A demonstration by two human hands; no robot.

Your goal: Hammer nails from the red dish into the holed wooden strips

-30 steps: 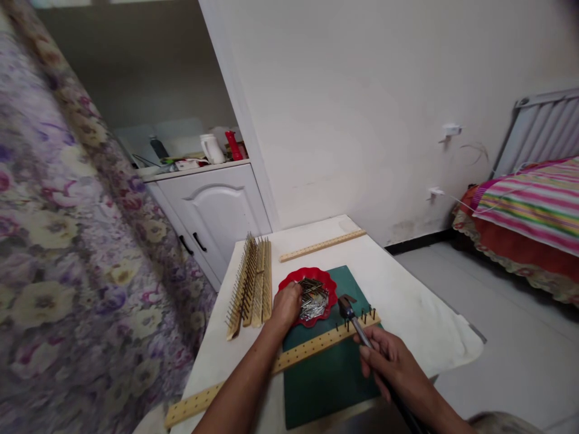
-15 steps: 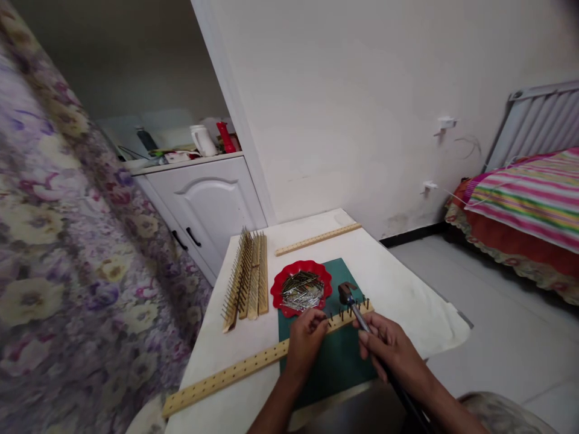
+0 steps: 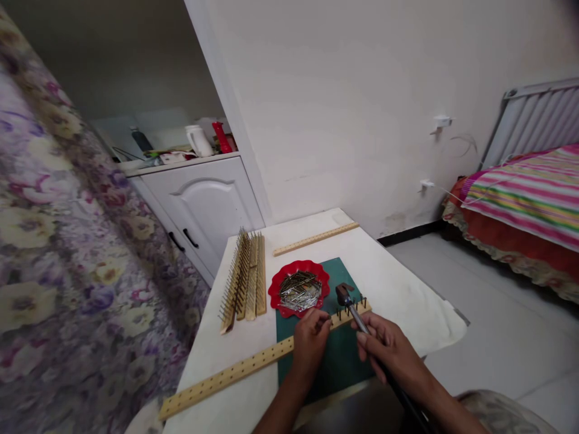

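A long wooden strip (image 3: 226, 376) with rows of small holes lies slantwise over a green mat (image 3: 337, 361), several nails standing in its right end. My left hand (image 3: 311, 337) is closed at the strip, thumb and forefinger pinched around a nail that they mostly hide. My right hand (image 3: 393, 349) grips a claw hammer (image 3: 360, 319) by its shaft, the head raised over the standing nails. Just beyond my left hand is a red scalloped dish (image 3: 275, 289) heaped with loose nails (image 3: 301, 290).
Several strips studded with nails (image 3: 244, 277) lie at the table's left. Another holed strip (image 3: 316, 239) lies near the far edge of the white-covered table (image 3: 398, 277). A floral curtain (image 3: 90, 271) hangs at left, and a bed (image 3: 529, 193) stands at right.
My left hand has shifted slightly right along the strip, its fingers now at a nail. The hammer head stays raised, almost unmoved. The whole view has shifted slightly.
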